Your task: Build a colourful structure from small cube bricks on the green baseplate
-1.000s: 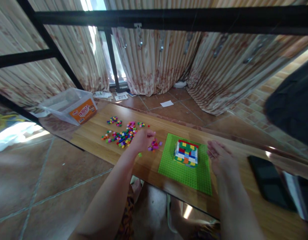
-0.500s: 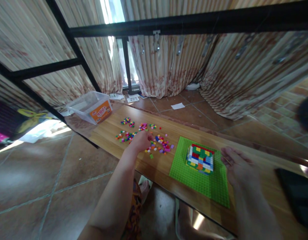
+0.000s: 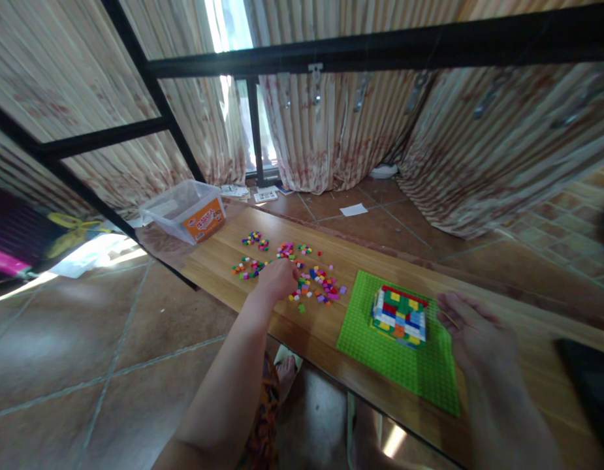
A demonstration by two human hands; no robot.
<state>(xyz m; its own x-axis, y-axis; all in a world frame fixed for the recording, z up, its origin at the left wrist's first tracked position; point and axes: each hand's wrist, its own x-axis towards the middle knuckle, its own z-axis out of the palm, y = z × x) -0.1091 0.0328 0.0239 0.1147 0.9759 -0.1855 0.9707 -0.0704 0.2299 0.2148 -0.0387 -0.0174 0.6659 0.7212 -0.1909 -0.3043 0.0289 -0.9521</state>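
My left hand (image 3: 277, 279) rests over a scatter of small coloured bricks (image 3: 317, 285) on the wooden table (image 3: 302, 326), fingers curled down onto them; what they hold, if anything, is hidden. A green baseplate (image 3: 399, 356) lies to the right with a multicoloured block build (image 3: 399, 316) standing on it. My right hand (image 3: 471, 329) lies at the baseplate's right edge, fingers stretched out toward the build, holding nothing.
A clear plastic tub with an orange label (image 3: 187, 210) sits at the table's far left end. A dark flat object (image 3: 590, 385) lies at the right edge. Black frame bars (image 3: 380, 46) cross above; curtains hang behind. Tiled floor lies below.
My left hand has slid left across the loose bricks, leaving several uncovered to its right. The view has panned left, so the baseplate and right hand appear further right.
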